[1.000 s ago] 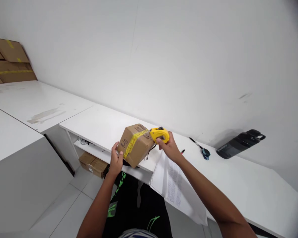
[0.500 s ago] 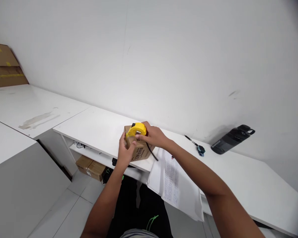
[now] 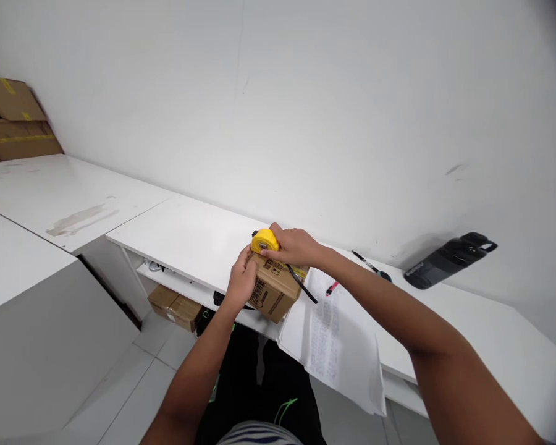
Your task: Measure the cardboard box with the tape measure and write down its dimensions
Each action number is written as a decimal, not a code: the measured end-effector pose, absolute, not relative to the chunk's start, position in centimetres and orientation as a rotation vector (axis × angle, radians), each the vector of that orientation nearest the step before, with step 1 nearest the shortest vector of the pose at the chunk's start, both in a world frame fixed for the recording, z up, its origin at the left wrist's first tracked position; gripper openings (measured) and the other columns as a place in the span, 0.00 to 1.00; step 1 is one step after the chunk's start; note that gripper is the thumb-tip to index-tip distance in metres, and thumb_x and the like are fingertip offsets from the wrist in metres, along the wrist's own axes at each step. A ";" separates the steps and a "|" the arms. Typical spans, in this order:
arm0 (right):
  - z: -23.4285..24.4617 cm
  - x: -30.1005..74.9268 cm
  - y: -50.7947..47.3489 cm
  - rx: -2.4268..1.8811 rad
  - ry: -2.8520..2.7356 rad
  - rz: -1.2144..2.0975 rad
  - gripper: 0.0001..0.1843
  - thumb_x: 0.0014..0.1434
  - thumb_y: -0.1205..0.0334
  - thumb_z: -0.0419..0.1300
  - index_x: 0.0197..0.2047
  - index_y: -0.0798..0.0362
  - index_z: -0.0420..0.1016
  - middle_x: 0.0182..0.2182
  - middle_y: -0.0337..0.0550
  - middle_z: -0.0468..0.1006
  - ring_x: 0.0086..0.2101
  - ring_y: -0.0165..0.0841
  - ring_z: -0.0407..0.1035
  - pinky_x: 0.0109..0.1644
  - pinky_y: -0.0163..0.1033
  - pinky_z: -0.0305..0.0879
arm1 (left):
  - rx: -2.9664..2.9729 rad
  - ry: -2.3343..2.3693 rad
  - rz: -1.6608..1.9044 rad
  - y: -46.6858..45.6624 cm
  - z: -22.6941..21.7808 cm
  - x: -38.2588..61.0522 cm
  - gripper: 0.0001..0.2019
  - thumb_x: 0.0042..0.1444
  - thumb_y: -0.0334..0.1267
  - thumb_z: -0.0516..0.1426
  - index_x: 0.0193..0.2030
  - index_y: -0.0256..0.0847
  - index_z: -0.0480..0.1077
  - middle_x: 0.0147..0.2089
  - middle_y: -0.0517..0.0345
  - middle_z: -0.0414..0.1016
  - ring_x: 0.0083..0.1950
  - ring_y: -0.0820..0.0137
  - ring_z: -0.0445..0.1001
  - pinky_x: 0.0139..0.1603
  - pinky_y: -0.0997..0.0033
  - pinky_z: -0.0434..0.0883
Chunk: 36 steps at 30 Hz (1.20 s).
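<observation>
1. The work looks under way rather than finished: the yellow tape measure (image 3: 265,240) is up against the upper left edge of the cardboard box (image 3: 275,293). Whether any blade is drawn out cannot be told here.
2. The box looks closed, and the red-and-black pen (image 3: 332,288) lies unheld on the written sheets (image 3: 324,346), so nothing is being written at this moment.
3. The right hand (image 3: 296,247) is closed around the tape measure's rear, thumb on its face. A black strap (image 3: 302,284) trails below it across the box.
4. The left hand (image 3: 242,278) is partly curled, fingertips at the box's left end near the tape measure's mouth; whether it grips the box or only steadies it, I cannot tell.
5. The box is at the front edge of the white bench (image 3: 189,222), its near corner reaching over; how much the bench bears is unclear.
6. Materials: brown corrugated card with flat faces, black print and a strip of yellow tape; a rounded casing, apparently plastic; thin white paper drooping over the bench edge; a smooth, dark cylindrical bottle (image 3: 449,261) with a loop on its cap.
</observation>
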State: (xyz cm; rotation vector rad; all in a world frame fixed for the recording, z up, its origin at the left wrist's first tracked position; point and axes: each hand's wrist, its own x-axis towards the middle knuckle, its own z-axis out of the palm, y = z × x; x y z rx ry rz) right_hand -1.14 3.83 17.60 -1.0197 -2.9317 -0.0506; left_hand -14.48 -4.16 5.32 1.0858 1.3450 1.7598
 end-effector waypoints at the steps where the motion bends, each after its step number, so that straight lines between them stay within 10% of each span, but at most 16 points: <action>1: 17.7 -0.7 3.7 -1.036 -2.938 -0.031 0.24 0.61 0.39 0.51 0.47 0.52 0.59 0.33 0.47 0.80 0.32 0.41 0.73 0.28 0.37 0.51 | 1.122 1.381 1.749 -4.1 5.5 -14.4 0.22 0.57 0.33 0.51 0.59 0.45 0.69 0.60 0.54 0.73 0.60 0.61 0.70 0.62 0.58 0.66; 36: 13.2 13.8 -2.3 -1.510 -2.542 0.325 0.27 0.60 0.37 0.52 0.51 0.49 0.61 0.26 0.39 0.76 0.26 0.39 0.72 0.28 0.38 0.58 | 1.181 1.490 1.697 -3.6 6.5 -13.9 0.20 0.58 0.36 0.50 0.55 0.38 0.72 0.58 0.51 0.75 0.60 0.62 0.70 0.61 0.61 0.67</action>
